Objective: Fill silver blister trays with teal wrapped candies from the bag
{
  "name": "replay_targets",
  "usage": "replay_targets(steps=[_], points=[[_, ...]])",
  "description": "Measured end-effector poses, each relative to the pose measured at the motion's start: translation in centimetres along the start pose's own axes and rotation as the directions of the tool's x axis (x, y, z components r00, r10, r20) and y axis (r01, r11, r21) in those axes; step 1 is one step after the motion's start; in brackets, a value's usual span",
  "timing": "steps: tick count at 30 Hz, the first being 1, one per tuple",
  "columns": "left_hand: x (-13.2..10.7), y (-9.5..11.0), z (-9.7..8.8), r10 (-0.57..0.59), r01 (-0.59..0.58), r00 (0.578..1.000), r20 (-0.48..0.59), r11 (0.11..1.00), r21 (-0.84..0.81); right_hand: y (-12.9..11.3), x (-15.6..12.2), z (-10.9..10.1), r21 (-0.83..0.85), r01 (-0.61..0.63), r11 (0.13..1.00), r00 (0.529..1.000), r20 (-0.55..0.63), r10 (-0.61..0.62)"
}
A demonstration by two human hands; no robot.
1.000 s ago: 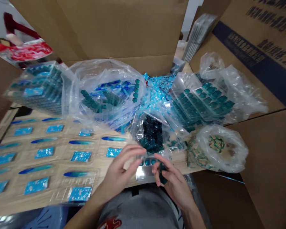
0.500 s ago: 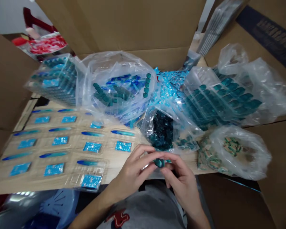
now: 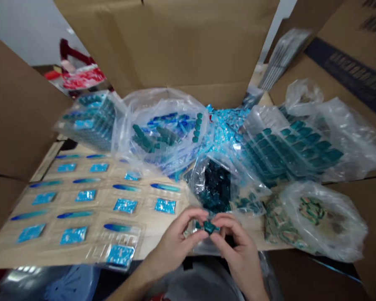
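Between my two hands is a small glossy dark teal piece (image 3: 209, 227); its exact kind does not show. My left hand (image 3: 177, 240) pinches it from the left with thumb and fingertips. From the other side, the thumb and fingers of my right hand (image 3: 236, 244) close on the same piece. Just beyond them an open plastic bag (image 3: 217, 184) holds dark teal pieces. A see-through plastic sheet or bag lies partly hidden under my hands.
Left on the wooden table (image 3: 153, 217) are rows of plastic trays (image 3: 134, 230) with blue sticks and blue packets. Behind stands a large bag (image 3: 166, 94) of blue and teal parts. Rightward are teal blister strips (image 3: 303, 144) and a bag of green-beige pieces (image 3: 313, 211). Cardboard surrounds the table.
The camera view has shifted, so the table sits lower in the picture. The teal piece has turned in my fingers, and my fingertips have changed position around it.
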State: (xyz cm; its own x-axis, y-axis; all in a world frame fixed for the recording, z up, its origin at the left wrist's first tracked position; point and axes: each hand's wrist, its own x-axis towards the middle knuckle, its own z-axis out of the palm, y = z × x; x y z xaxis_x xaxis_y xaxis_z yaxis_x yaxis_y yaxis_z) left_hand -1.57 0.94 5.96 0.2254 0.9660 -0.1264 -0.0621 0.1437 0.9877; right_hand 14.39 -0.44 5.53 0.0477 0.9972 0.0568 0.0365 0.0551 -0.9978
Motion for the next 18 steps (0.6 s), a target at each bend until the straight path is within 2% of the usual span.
replay_targets(steps=[3,6,8,10,12,13,14,15,17,18], points=[[0.1,-0.2,0.3,-0.075,0.075,0.997,0.003,0.997,-0.011,1.0,-0.3,-0.1,0.045,-0.083,0.995,0.996,0.045,0.081],[-0.1,-0.6,0.3,-0.038,0.038,0.999,0.011,0.996,-0.077,1.9,-0.4,0.4,0.131,-0.253,0.959,0.964,0.124,0.237],[-0.3,-1.0,0.1,0.000,0.001,1.000,0.009,0.996,-0.095,1.9,-0.2,0.8,0.150,-0.290,0.945,0.952,0.141,0.270],[-0.5,-1.5,-0.3,0.010,-0.013,0.999,-0.045,0.998,-0.066,1.2,0.3,0.7,0.079,-0.205,0.976,0.973,0.120,0.195],[-0.5,-1.9,-0.7,0.004,-0.007,0.994,-0.113,1.000,-0.023,-0.2,0.6,0.0,-0.054,-0.003,0.999,0.999,0.035,0.005],[-0.4,-2.0,-0.8,0.001,-0.002,0.992,-0.130,1.000,-0.009,-1.1,0.7,-0.6,-0.126,0.111,0.986,0.993,-0.020,-0.114],[-0.3,-2.1,-0.9,-0.004,0.003,0.991,-0.136,1.000,-0.004,-1.9,0.6,-1.3,-0.193,0.209,0.959,0.966,-0.114,-0.233],[-0.1,-2.1,-0.9,-0.011,0.010,0.991,-0.132,1.000,-0.009,-2.6,0.6,-2.1,-0.251,0.257,0.933,0.925,-0.217,-0.313],[0.3,-1.9,-0.7,-0.019,0.012,0.991,-0.135,0.999,-0.051,-3.3,0.8,-3.4,-0.292,0.245,0.924,0.824,-0.440,-0.357],[0.6,-1.8,-0.6,-0.022,0.010,0.990,-0.142,0.997,-0.078,-3.3,1.1,-3.8,-0.304,0.240,0.922,0.812,-0.458,-0.362]])
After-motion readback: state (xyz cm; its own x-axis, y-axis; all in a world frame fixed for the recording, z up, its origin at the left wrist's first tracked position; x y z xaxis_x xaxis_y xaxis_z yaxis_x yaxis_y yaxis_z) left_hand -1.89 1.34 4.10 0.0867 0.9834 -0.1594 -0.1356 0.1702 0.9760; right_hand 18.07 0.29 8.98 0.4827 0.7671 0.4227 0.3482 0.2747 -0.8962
